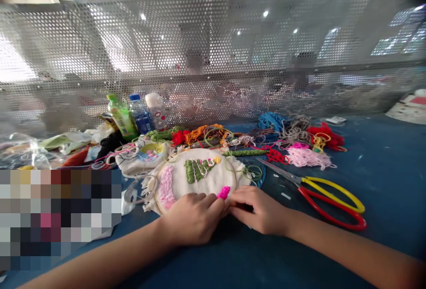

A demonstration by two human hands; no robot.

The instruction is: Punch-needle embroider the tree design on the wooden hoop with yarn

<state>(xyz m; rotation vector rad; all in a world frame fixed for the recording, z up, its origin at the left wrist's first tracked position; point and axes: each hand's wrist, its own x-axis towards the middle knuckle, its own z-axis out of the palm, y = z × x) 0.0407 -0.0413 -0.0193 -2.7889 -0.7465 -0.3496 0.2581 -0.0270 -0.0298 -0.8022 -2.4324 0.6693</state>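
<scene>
A round embroidery hoop (208, 165) with white cloth is set on the blue worktop (382, 182), at the near middle of the scene. Its near rim is held by the grip of the left hand (196, 218), with the fingers curled inward and the knuckles turned up. At the near right of the rim, the fingertips of the right hand (261, 211) are brought close together; whether cloth, thread or a needle is pinched by that grip cannot be told. On the cloth, a green tree (196, 171) is stitched in the middle, a pale pink band (167, 185) on the left, and a hot pink patch (223, 192) at the near right, just beside both hands. To the right, scissors (302, 182) with 1 red and 1 yellow handle are laid with the tips pointed to the far left. Beyond the hoop, heaps of yarn are spread, among them orange (201, 134), blue (271, 121), grey (297, 127) and pale pink yarn (308, 157). A 2nd stitched cloth (141, 156) is placed at the far left of the hoop, with 3 bottles (122, 118) stood behind it. The far side is bounded by a perforated metal screen (213, 45).
</scene>
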